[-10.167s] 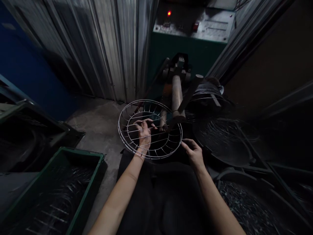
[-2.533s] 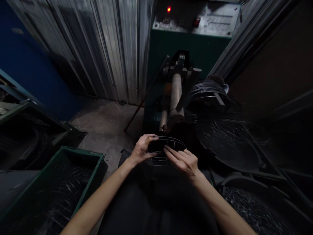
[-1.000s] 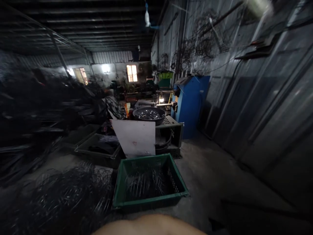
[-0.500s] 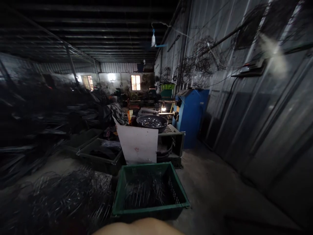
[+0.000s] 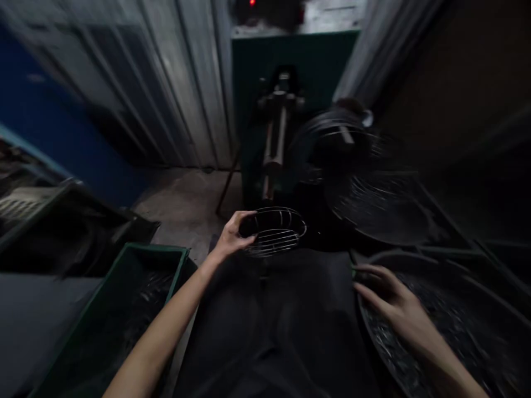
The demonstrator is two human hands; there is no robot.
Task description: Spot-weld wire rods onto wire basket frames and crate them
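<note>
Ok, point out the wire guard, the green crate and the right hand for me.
wire guard (image 5: 274, 232): head view, on the ribs at its middle.
green crate (image 5: 154, 250): head view, on its far rim.
right hand (image 5: 390, 298): head view, on the back of the hand.

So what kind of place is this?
Probably a small metal workshop. The left hand holds a wire cage before a green machine, by a corrugated metal wall and a green crate.

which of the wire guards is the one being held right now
The small wire guard in front of the lap, gripped by the left hand. The larger guards on the right lie untouched.
</note>
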